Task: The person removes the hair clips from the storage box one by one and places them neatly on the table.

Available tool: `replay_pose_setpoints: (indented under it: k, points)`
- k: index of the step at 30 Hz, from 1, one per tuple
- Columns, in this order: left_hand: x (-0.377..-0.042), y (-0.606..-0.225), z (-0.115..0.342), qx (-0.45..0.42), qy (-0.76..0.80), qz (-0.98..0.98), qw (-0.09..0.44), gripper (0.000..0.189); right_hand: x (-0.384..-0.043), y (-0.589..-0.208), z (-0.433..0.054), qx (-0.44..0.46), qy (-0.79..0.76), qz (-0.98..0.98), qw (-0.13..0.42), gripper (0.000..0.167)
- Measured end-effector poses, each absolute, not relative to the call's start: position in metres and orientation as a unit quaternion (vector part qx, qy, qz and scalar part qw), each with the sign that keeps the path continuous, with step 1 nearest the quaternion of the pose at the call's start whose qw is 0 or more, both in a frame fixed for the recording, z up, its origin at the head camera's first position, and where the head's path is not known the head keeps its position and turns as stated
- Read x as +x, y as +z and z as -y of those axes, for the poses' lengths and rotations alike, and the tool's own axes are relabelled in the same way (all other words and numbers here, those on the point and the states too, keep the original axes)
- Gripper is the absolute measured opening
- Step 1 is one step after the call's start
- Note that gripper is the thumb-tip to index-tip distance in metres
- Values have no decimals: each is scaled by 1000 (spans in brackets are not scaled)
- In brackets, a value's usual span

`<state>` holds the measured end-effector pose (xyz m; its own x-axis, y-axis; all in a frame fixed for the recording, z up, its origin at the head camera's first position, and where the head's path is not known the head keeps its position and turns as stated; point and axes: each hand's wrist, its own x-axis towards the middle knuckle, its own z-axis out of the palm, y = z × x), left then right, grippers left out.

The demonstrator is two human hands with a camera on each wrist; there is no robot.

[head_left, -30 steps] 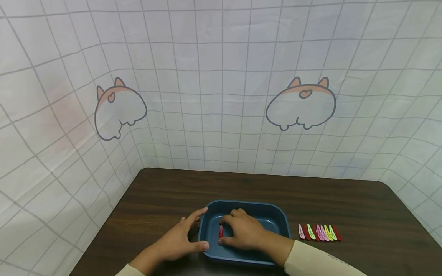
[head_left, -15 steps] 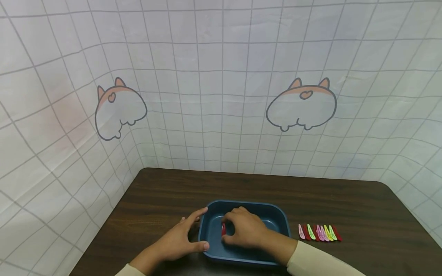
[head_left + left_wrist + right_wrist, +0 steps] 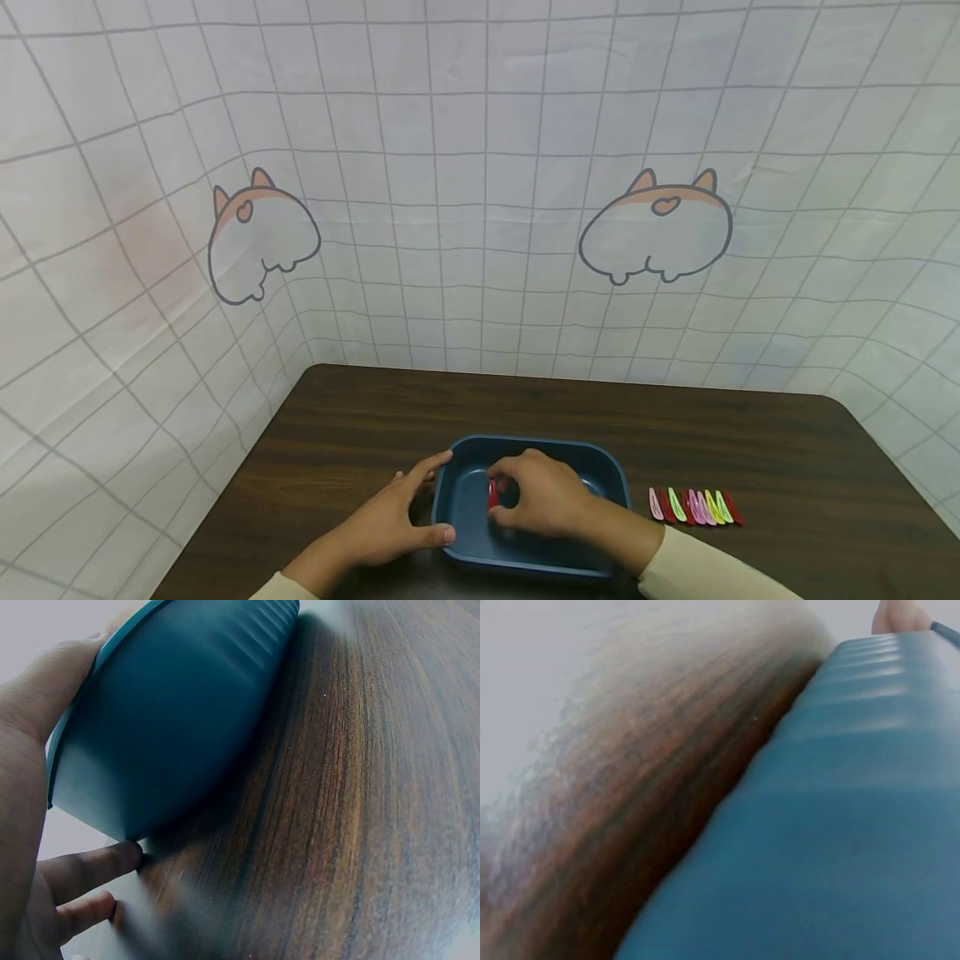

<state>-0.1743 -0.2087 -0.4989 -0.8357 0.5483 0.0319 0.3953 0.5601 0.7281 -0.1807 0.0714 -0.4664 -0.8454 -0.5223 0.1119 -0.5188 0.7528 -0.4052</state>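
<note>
In the head view my right hand (image 3: 547,497) is inside a blue plastic tray (image 3: 467,537), pinching a red snap hair clip (image 3: 492,493) between thumb and fingers. The clip stands out of the gap of the grip, partly hidden by the fingers. My left hand (image 3: 386,521) is at the tray's left end, fingers spread, with thumb and index finger touching the rim. The left wrist view shows the thumb by the rim and other fingers low beside the tray wall (image 3: 172,712). Only the tray's ribbed outer side (image 3: 840,825) fills the right wrist view; the right hand's grip is hidden there.
Right of the tray, several hair clips (image 3: 695,507) in pink, red, green and yellow lie in a row on the dark wooden table (image 3: 360,417). A white grid-patterned cloth (image 3: 450,208) with animal drawings hangs behind and along the sides.
My right hand has shifted slightly right and lifted a little with the red hair clip, away from the tray's left part. The left hand and the tray have stayed in place.
</note>
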Motion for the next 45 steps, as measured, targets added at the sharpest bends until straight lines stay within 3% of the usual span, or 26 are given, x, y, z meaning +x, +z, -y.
replay_pose_setpoints:
  k: [45]
  points:
    - [-176,-501,210,272,379,-879,99,90,-160,-440,-149,-240,-271,-931,-40,47]
